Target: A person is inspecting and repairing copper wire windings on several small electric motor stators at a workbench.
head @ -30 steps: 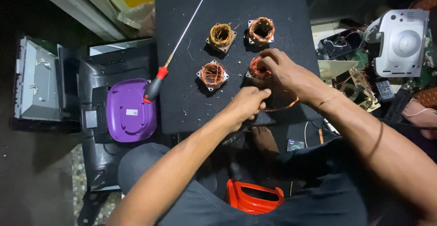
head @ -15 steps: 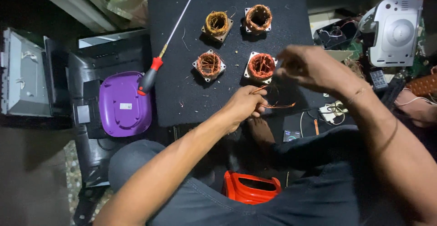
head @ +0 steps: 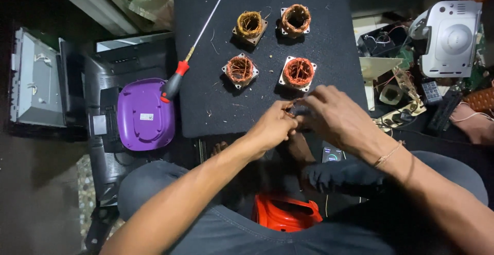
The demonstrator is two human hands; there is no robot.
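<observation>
Here the two hands are brought together at the near edge of the black table (head: 206,106), just in front of the nearest copper coil (head: 298,73). The left hand (head: 272,126) is closed narrow, thumb and fingertips pinched on something small and dark; a short bit of copper wire (head: 289,112) seems to be gripped there, though it is mostly hidden. The right hand (head: 334,116) is curled over the same spot, its fingers bent down toward the pinch; whether anything is actually gripped by it cannot be told. The step in hand is judged to be the handling of a wire strand pulled from a coil, held between both hands. The next move would call for a firm pinch and a steady pull, since thin wire slips or snaps easily.

Four square-framed coils are laid out on the table in two rows. The nearest one lies just beyond the fingertips, apart from them; a second coil (head: 240,70) sits to its left, and two more (head: 250,26) (head: 295,19) lie farther back. A long screwdriver (head: 177,77) with a red and black handle is left well apart on the left, its handle over a purple lid (head: 144,113)
</observation>
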